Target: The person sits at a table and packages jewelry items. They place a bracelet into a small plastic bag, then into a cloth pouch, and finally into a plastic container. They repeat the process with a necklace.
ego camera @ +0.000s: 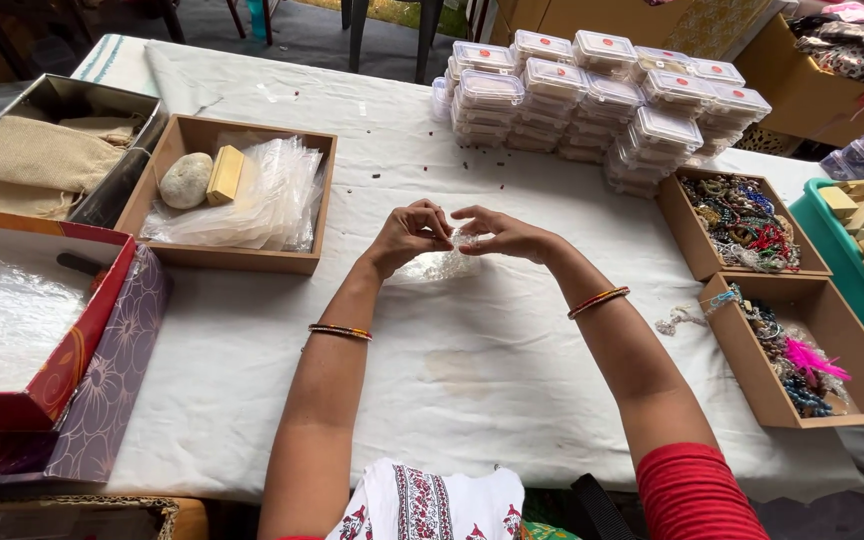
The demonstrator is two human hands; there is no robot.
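My left hand and my right hand meet over the middle of the white tablecloth. Together they pinch a small clear plastic pouch that hangs just below the fingers and holds something pale and glittery. Both sets of fingers are curled on its top edge. Each wrist wears thin coloured bangles. What is inside the pouch is too small to tell.
A cardboard tray with clear bags, a stone and a yellow block sits at left. Stacked clear plastic boxes stand at the back. Two cardboard trays of beaded jewellery lie at right. A red box sits near left.
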